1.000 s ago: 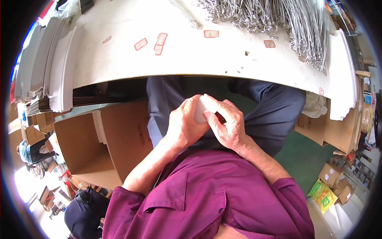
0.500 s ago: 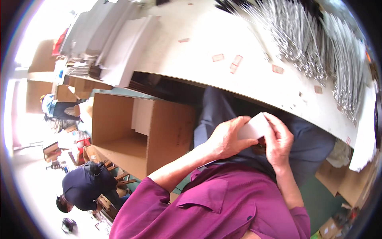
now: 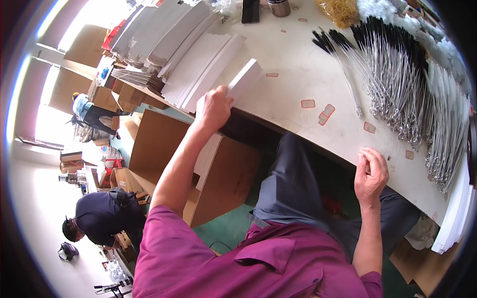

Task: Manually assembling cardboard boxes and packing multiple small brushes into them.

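At table edge (image 3: 278, 116), left hand (image 3: 213, 107) grasps white box (image 3: 244, 79).

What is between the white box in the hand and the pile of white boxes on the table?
Nothing visible. The left hand holds the small white box at the table edge, right beside the stack of flat white boxes. Only bare tabletop shows between them.

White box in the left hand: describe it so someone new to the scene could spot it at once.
Start at the long pale table and go to its near edge, beside the rows of flat white sleeves. There the left hand grips a small white box by its lower end. Unlike the sleeves lying flat in rows, it is a single closed block held tilted up off the tabletop.
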`<act>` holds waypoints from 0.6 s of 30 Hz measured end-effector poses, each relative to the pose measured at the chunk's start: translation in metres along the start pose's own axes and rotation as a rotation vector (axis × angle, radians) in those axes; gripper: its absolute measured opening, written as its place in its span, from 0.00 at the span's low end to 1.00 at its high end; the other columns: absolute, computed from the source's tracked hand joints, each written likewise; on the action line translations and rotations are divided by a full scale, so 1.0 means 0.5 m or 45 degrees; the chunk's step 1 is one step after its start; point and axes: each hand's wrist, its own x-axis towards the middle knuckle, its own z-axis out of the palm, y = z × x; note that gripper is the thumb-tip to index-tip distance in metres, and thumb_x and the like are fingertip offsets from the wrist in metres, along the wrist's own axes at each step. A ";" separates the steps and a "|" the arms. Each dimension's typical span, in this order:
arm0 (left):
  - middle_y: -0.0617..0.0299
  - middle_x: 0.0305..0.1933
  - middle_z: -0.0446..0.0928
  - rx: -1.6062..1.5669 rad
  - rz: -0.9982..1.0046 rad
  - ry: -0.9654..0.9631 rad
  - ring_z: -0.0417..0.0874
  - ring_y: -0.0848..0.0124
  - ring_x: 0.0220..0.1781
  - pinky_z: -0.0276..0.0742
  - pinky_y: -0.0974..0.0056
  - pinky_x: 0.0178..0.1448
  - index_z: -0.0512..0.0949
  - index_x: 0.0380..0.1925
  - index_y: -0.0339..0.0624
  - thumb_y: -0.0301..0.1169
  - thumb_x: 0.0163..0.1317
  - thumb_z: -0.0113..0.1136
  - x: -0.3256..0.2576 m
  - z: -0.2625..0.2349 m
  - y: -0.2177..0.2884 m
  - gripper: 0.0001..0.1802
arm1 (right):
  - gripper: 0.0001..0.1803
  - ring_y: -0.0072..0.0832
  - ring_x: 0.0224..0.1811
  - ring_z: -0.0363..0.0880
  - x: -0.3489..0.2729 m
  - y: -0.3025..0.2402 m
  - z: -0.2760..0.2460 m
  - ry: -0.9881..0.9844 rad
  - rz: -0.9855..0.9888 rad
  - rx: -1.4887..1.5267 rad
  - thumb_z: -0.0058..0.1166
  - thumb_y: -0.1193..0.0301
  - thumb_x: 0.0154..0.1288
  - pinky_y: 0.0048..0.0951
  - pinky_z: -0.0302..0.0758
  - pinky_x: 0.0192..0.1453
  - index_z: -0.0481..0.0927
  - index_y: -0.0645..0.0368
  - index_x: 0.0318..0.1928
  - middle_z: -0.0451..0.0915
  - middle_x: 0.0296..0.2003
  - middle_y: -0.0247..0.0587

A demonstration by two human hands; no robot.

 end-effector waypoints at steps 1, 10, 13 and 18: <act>0.36 0.39 0.83 0.101 0.008 -0.008 0.84 0.39 0.46 0.79 0.42 0.50 0.80 0.43 0.35 0.33 0.64 0.65 0.033 0.009 -0.016 0.13 | 0.04 0.38 0.42 0.86 -0.003 0.001 0.000 -0.006 -0.069 -0.054 0.61 0.80 0.67 0.34 0.83 0.42 0.84 0.64 0.41 0.86 0.43 0.46; 0.45 0.51 0.80 0.636 0.232 0.238 0.80 0.48 0.60 0.79 0.47 0.60 0.80 0.41 0.37 0.30 0.60 0.65 0.182 0.047 -0.109 0.11 | 0.04 0.41 0.41 0.86 -0.009 0.007 0.007 0.045 -0.056 -0.117 0.63 0.78 0.65 0.38 0.83 0.44 0.83 0.63 0.39 0.86 0.42 0.44; 0.42 0.57 0.78 0.510 0.313 0.417 0.77 0.46 0.63 0.75 0.47 0.67 0.81 0.48 0.36 0.28 0.60 0.64 0.157 0.075 -0.099 0.15 | 0.04 0.41 0.41 0.85 -0.008 0.008 0.004 0.045 -0.072 -0.138 0.63 0.79 0.64 0.38 0.82 0.45 0.83 0.63 0.39 0.86 0.42 0.44; 0.39 0.64 0.75 0.525 0.363 0.456 0.73 0.43 0.68 0.69 0.45 0.73 0.80 0.54 0.35 0.27 0.58 0.65 0.128 0.066 -0.066 0.22 | 0.05 0.42 0.42 0.85 -0.009 0.005 -0.003 0.024 -0.090 -0.088 0.63 0.79 0.62 0.39 0.82 0.46 0.82 0.63 0.39 0.86 0.41 0.45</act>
